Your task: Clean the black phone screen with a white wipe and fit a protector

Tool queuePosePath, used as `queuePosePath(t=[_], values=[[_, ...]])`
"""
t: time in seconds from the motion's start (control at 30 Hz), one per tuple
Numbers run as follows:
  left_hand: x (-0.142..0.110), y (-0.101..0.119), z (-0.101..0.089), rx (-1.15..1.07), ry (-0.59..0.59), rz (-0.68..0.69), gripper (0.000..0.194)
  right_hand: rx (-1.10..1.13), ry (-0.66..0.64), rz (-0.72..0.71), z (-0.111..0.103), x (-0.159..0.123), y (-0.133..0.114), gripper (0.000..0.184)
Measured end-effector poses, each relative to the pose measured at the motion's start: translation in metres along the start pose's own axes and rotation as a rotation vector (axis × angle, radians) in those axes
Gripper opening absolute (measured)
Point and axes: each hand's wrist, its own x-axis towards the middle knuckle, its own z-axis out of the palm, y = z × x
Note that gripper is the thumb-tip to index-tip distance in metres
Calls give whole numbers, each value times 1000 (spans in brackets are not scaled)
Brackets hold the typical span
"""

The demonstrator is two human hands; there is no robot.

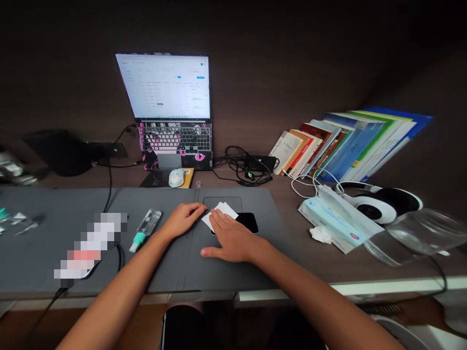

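Note:
My right hand (233, 237) lies flat with fingers stretched out, pressing a white tissue (226, 210) onto a black-screened phone (248, 222) on the grey desk mat (255, 272). The hand and tissue cover much of the phone. Just left of the tissue, my left hand (184, 219) rests on the mat with its fingers curled together; whether anything is in them is hidden. A thin dark rectangular outline (233, 198) shows behind the tissue. To the left of my left hand lies a small clear spray bottle (149, 223) with a teal top.
An open laptop (175, 141) stands at the back, with a mouse (177, 178) before it. Right of it are tangled cables (242, 165) and leaning books (328, 146). A tissue pack (339, 221), headphones (375, 204) and a clear jar (426, 231) lie right. A blurred-out object (87, 250) lies left.

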Motion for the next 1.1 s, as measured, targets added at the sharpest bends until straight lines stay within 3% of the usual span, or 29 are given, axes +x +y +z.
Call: queuePosePath(t=[0.33, 0.67, 0.8, 0.93, 1.1], values=[[0, -1, 1, 10, -34, -20, 38, -42, 86, 133, -4, -68, 62, 103], [1, 7, 0, 27, -47, -16, 37, -52, 86, 192, 8, -95, 37, 106], [2, 8, 0, 23, -38, -18, 37, -11, 34, 110, 1, -88, 26, 107], [1, 8, -2, 21, -9, -24, 39, 15, -28, 20, -3, -61, 10, 111], [1, 3, -3, 13, 9, -24, 42, 30, 46, -65, 11, -20, -10, 119]])
